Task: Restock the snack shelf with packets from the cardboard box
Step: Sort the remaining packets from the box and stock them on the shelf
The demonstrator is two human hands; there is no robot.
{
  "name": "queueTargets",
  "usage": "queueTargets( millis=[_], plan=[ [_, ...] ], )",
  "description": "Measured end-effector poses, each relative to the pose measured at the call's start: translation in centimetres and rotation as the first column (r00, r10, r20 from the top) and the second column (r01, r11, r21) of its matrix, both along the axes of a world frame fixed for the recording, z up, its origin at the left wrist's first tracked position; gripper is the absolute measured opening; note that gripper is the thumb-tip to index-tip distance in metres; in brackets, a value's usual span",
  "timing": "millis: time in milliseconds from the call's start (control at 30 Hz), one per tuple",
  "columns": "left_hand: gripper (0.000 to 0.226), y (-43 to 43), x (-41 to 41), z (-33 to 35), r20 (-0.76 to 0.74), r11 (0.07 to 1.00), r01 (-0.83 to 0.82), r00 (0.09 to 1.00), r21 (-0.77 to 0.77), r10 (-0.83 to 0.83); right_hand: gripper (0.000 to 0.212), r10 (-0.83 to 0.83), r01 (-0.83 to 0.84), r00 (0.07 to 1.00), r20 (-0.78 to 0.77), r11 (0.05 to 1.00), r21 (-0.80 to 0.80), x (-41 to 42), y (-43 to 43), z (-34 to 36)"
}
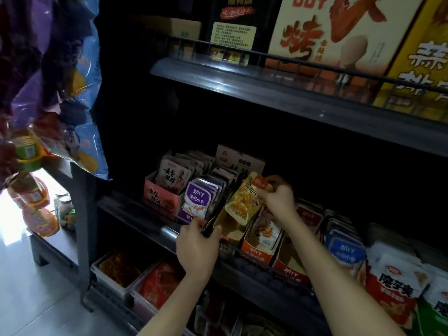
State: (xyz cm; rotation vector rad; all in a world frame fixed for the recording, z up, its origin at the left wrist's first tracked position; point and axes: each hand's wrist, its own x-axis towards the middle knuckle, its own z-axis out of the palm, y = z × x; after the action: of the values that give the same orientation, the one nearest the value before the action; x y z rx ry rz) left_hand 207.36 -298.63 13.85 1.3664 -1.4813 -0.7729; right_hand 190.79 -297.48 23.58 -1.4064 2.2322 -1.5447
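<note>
Fingers [265,194] of the right hand [278,200] pinch the top edge of a gold packet [243,204], which hangs tilted, its lower end already inside the gold display carton [226,227] on the middle shelf [150,221]. Holding it by the top probably lets the bottom slide down without buckling. At about seven o'clock of the packet, the left hand [196,248] curls thumb and fingers round the carton's front left edge, most likely to steady it and keep the slot wide; what exactly lies under that grip is too dark to tell.

Purple packets [196,202] stand at nine o'clock of the gold carton and an orange carton [258,253] at four o'clock, so the row runs by flavour and the gold packet belongs between them. No supply cardboard box can be picked out. This carton looks nearly bare, so filling seems only begun.
</note>
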Motion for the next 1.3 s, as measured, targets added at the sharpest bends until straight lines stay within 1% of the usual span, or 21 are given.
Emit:
queueTargets(
  millis=[100,167,233,333,467,567,633,733,800,867,933,1033,1133,1233,1300],
  plan=[
    [0.044,0.0,-1.0,-0.3,0.080,1.000,-0.016,0.997,0.015,0.014,0.033,0.014,-0.008,0.998,-0.063,0.995,0.095,0.0,-0.7,-0.9],
    [0.041,-0.1,-1.4,-0.4,0.077,0.999,-0.017,0.997,0.035,0.014,0.036,0.039,-0.029,0.997,-0.067,0.989,0.143,0.0,-1.2,-1.6],
    [0.033,-0.2,-1.4,-0.6,0.050,0.999,-0.008,0.999,0.043,0.006,0.039,0.053,-0.041,0.997,-0.060,0.984,0.175,-0.1,-1.5,-2.2],
    [0.021,-0.3,-1.2,-0.6,0.048,0.998,0.013,0.999,0.060,-0.016,0.039,0.028,-0.014,0.996,-0.080,0.985,0.171,-0.2,-1.8,-3.1],
    [0.016,-0.6,-1.2,-0.7,0.026,0.995,0.036,0.999,0.091,-0.038,0.035,-0.053,0.090,0.975,-0.217,0.983,0.160,-0.3,-2.4,-3.6],
    [0.017,-0.9,-1.1,-1.1,0.000,0.994,0.051,0.999,0.100,-0.051,0.036,-0.049,0.140,0.932,-0.359,0.963,0.232,-0.5,-2.9,-3.7],
    [0.017,-1.0,-1.0,-1.4,-0.028,0.994,0.060,0.998,0.093,-0.058,0.035,-0.068,0.211,0.885,-0.460,0.940,0.268,-0.7,-3.0,-3.6],
    [0.017,-1.3,-1.0,-2.0,-0.068,0.995,0.064,0.996,0.073,-0.059,0.031,-0.100,0.326,0.785,-0.611,0.905,0.271,-1.0,-3.2,-3.6],
    [0.018,-1.4,-1.1,-2.3,-0.078,0.996,0.065,0.995,0.062,-0.060,0.030,-0.107,0.350,0.789,-0.604,0.887,0.300,-1.2,-3.3,-3.9],
    [0.019,-1.6,-1.1,-2.5,-0.076,0.996,0.066,0.995,0.056,-0.062,0.030,-0.107,0.324,0.822,-0.559,0.896,0.304,-1.3,-3.3,-4.2],
    [0.019,-1.6,-1.2,-2.7,-0.077,0.996,0.070,0.995,0.048,-0.067,0.030,-0.115,0.323,0.828,-0.548,0.898,0.299,-1.0,-3.0,-4.1],
    [0.021,-1.8,-1.3,-2.9,-0.077,0.997,0.074,0.995,0.037,-0.071,0.031,-0.128,0.318,0.815,-0.565,0.914,0.253,-0.8,-2.4,-4.0],
    [0.025,-1.9,-1.2,-2.8,-0.052,0.997,0.074,0.996,0.019,-0.073,0.035,-0.156,0.297,0.804,-0.574,0.941,0.160,-1.0,-1.5,-4.3],
    [0.031,-1.2,-0.6,-2.3,-0.047,0.997,0.075,0.996,-0.006,-0.075,0.042,-0.169,0.303,0.807,-0.566,0.941,0.151,-0.5,0.6,-4.2],
    [0.031,-0.1,0.0,-1.9,-0.061,0.997,0.077,0.995,-0.015,-0.077,0.043,-0.189,0.278,0.795,-0.577,0.958,0.069,0.3,2.7,-4.2]
  ],
)
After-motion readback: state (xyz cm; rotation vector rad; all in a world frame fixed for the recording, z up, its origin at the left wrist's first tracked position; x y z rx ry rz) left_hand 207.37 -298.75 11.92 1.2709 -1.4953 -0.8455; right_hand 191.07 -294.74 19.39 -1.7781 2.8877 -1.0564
